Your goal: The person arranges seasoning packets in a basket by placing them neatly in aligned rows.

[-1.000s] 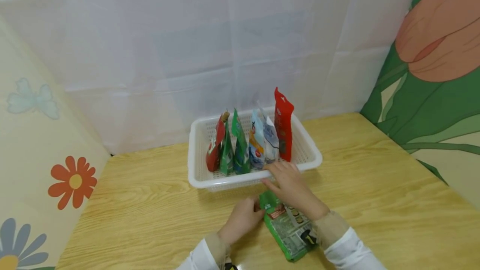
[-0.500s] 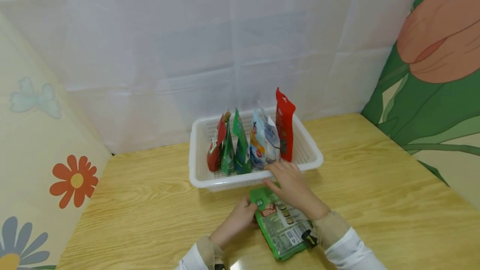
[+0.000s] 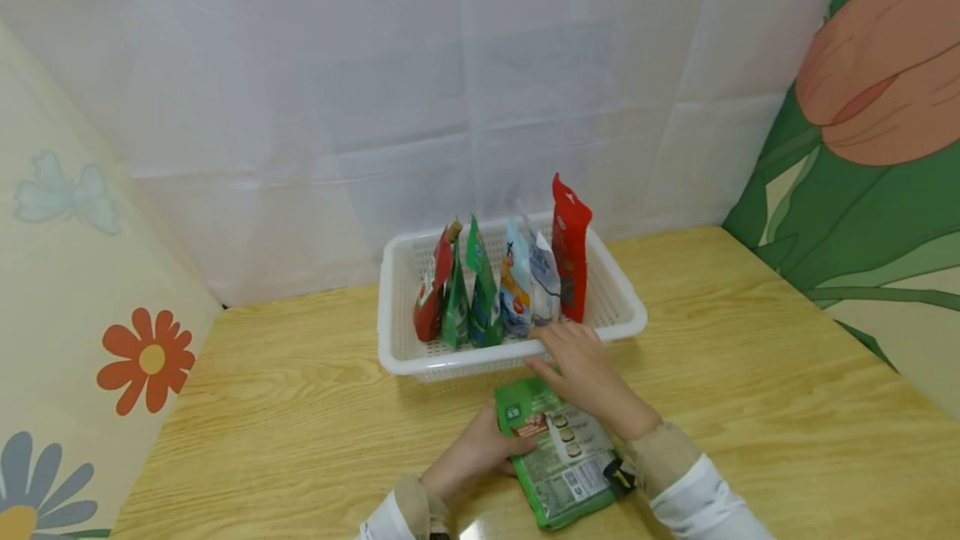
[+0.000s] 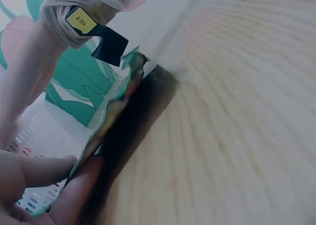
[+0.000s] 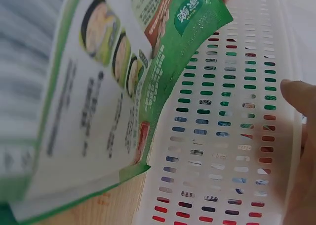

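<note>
In the head view my left hand [image 3: 480, 448] pinches the left edge of a green food packet [image 3: 551, 440], thumb on top and fingers beneath. The left wrist view has the packet [image 4: 111, 109] edge-on, between thumb and finger, tilted over the wood above a dark shadow. My right hand [image 3: 588, 373] holds the front rim of the white plastic basket [image 3: 450, 363], fingers over the rim and thumb outside. The right wrist view shows the packet's printed face [image 5: 123, 86] close in front of the slotted basket wall [image 5: 217, 116].
Inside the basket, packets stand upright in a row: a tall red packet [image 3: 572, 257], a white one [image 3: 545, 277], a blue-and-orange one [image 3: 516, 290], green ones [image 3: 486, 307] and a red one [image 3: 429, 311]. Behind the wooden table [image 3: 285, 407] hangs a white sheet [image 3: 337, 107].
The green packet has shifted slightly left and its top edge has lifted. My left hand has moved from its corner to a grip on its left side. My right hand stays on the rim.
</note>
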`<action>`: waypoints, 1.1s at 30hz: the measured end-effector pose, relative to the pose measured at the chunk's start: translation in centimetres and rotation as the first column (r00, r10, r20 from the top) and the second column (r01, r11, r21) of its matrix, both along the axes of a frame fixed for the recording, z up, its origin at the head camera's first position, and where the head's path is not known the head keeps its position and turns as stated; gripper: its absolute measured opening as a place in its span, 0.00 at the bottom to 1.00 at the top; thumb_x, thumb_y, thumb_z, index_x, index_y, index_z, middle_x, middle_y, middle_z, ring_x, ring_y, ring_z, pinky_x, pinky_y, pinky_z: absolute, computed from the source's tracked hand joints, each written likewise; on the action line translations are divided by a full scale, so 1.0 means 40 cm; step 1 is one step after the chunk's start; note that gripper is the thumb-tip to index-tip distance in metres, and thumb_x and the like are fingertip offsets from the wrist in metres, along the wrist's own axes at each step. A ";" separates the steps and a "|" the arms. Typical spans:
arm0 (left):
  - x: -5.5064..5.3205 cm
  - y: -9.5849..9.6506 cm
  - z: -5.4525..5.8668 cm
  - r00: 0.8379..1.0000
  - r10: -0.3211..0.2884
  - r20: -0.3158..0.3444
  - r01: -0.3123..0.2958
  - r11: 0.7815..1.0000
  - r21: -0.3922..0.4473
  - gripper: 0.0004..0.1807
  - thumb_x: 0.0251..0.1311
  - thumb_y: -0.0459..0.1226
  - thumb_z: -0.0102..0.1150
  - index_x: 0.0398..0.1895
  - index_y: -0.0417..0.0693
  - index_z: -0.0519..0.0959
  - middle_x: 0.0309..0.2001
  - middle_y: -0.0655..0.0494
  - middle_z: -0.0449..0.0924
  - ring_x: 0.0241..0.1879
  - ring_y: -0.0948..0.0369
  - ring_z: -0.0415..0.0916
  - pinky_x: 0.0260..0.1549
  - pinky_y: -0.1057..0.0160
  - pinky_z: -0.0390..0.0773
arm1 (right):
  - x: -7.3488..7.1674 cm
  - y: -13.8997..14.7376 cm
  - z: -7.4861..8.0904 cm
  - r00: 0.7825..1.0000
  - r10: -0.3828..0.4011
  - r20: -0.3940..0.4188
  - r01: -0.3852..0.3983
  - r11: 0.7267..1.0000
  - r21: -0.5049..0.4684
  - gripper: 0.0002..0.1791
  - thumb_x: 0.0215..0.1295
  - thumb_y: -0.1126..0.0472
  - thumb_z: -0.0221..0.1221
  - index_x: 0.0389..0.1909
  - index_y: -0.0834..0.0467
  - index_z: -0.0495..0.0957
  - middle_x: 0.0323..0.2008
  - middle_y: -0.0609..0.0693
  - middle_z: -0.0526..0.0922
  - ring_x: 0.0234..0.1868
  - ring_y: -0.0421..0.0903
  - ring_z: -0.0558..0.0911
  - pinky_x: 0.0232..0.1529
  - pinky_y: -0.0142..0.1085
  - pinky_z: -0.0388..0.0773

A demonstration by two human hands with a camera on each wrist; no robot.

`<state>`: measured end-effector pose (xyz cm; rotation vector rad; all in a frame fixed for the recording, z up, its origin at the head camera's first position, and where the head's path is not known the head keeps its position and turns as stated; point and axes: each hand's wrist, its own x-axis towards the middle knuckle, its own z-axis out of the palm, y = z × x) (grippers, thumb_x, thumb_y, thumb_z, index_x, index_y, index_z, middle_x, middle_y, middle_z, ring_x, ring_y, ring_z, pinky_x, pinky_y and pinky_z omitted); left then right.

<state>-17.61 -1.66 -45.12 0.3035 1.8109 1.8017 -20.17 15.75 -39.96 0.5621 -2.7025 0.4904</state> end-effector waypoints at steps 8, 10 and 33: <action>0.003 -0.012 0.002 0.985 0.058 -0.161 -0.079 0.989 -0.123 0.33 0.47 0.20 0.60 0.60 0.32 0.64 0.47 0.37 0.79 0.45 0.48 0.80 0.45 0.55 0.80 | -0.004 0.001 0.003 1.000 0.009 0.010 -0.009 1.000 -0.005 0.21 0.62 0.52 0.60 0.50 0.63 0.76 0.48 0.57 0.82 0.54 0.58 0.77 0.59 0.53 0.68; 0.003 -0.016 0.007 0.974 0.062 -0.217 -0.096 0.984 -0.151 0.34 0.46 0.20 0.61 0.61 0.32 0.64 0.51 0.37 0.77 0.52 0.47 0.75 0.54 0.51 0.74 | -0.005 0.001 0.002 1.000 0.011 0.011 -0.011 1.000 -0.008 0.21 0.62 0.51 0.60 0.50 0.62 0.77 0.48 0.57 0.82 0.54 0.57 0.77 0.59 0.53 0.68; 0.066 -0.099 0.116 0.973 -0.040 -0.228 0.026 0.998 -0.063 0.25 0.56 0.25 0.59 0.58 0.40 0.69 0.48 0.43 0.81 0.45 0.61 0.77 0.43 0.71 0.74 | 0.095 0.069 0.011 0.979 -0.130 -0.159 0.008 0.797 -0.604 0.09 0.63 0.76 0.53 0.38 0.66 0.81 0.36 0.53 0.85 0.44 0.17 0.72 0.46 0.12 0.67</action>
